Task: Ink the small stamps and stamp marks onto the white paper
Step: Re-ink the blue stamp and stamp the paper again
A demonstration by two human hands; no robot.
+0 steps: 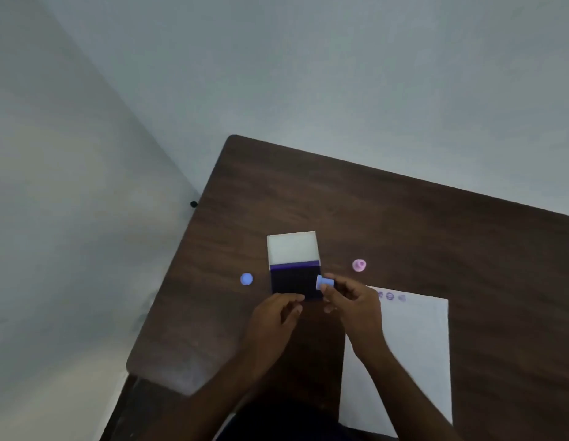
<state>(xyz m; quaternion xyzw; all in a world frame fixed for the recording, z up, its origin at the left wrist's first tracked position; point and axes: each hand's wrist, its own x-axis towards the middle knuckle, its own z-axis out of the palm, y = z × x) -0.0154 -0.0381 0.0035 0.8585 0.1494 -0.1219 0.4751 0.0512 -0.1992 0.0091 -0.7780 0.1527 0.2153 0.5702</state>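
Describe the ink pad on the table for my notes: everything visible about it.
The ink pad is a small square case lying open on the brown table. Its white lid is folded back on the far side, and a purple strip runs along the hinge edge. The inking surface looks very dark, blue-black. The left hand rests at its near edge, apparently steadying it. The right hand holds a small blue stamp sideways at the pad's right edge; whether the two touch is unclear.

My view is dim and soft all over, with a pale glare on the table (168,374) corner at seven o'clock and wide-angle bending toward the edges.
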